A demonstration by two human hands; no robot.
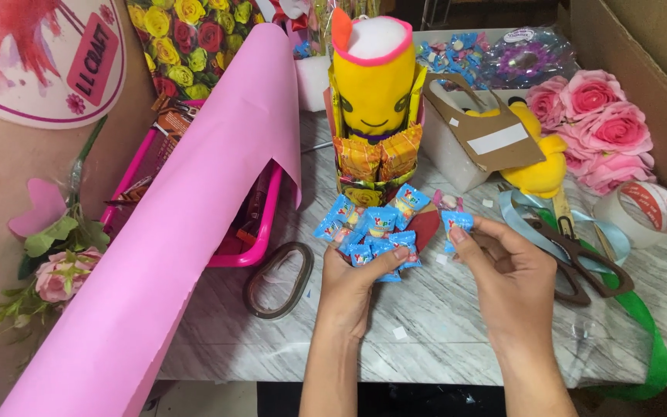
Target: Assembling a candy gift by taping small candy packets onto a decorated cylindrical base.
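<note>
My left hand (357, 282) is closed around a fan of several small blue candy packets (372, 225) on a dark red backing, held just above the marble table. My right hand (507, 266) pinches one more blue candy packet (457, 222) between thumb and fingertips, right beside the fan. Directly behind the hands stands a yellow plush toy (372, 81) with a pink-rimmed top, wrapped at its base by orange snack packets (370, 154).
A pink paper roll (187, 224) slants across the left over a pink basket (260, 247). A brown tape ring (278, 279), brown-handled scissors (573, 259), a white tape roll (642, 212), green ribbon (646, 324) and pink fabric roses (600, 123) lie on the marble table (426, 340).
</note>
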